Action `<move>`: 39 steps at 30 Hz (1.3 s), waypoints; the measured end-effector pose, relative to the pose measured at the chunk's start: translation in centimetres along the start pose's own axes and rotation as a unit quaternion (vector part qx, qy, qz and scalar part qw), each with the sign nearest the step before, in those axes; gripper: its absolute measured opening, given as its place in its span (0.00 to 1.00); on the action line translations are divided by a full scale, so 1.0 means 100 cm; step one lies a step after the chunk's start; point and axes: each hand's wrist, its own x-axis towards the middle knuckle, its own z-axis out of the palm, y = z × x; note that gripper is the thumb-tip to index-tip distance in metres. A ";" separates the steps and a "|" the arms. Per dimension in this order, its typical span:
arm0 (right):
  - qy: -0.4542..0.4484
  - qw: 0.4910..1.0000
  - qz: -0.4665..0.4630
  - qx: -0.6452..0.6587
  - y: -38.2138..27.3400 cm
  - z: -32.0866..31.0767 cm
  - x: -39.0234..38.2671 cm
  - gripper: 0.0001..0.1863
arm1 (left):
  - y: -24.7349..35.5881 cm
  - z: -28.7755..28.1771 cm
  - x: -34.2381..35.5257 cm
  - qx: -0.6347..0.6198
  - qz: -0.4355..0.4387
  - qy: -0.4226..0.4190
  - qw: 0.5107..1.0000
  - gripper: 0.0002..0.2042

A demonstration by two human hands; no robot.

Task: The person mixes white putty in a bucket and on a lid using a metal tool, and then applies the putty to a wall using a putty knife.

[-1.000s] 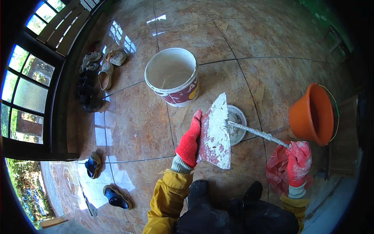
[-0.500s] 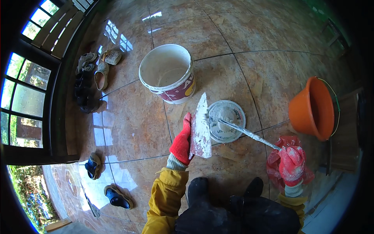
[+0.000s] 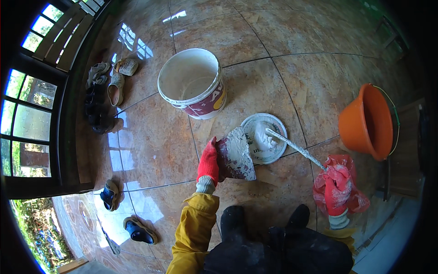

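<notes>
Here, left hand (image 3: 208, 160) clamped on trowel (image 3: 236, 154) beside lid (image 3: 263, 138); right hand (image 3: 336, 192) gripping stick (image 3: 294, 148), slanting up-left into lid's putty (image 3: 263, 135).

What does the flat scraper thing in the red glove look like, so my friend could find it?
Start at the big white bucket on the shiny brown tiled floor. Just below it lies a round white lid smeared with white paste. Beside that lid, the left hand holds a wide flat trowel, its blade coated in grey-white paste, much broader than the thin stick-like tool in the right hand.
</notes>
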 end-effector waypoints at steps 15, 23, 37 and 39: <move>-0.008 0.975 0.162 0.150 -0.007 0.026 -0.002 0.10 | 0.018 0.006 0.007 0.086 0.075 0.236 0.965 0.16; -0.066 0.915 0.287 0.276 -0.009 0.022 0.027 0.14 | 0.195 -0.047 0.027 0.063 0.244 0.230 0.940 0.22; -0.105 0.973 -0.181 -0.095 -0.102 0.042 0.171 0.14 | 0.166 0.011 -0.015 0.439 0.483 0.263 0.710 0.16; -0.160 0.928 -0.238 -0.237 -0.101 0.076 0.185 0.15 | 0.163 0.012 -0.013 0.454 0.484 0.271 0.697 0.16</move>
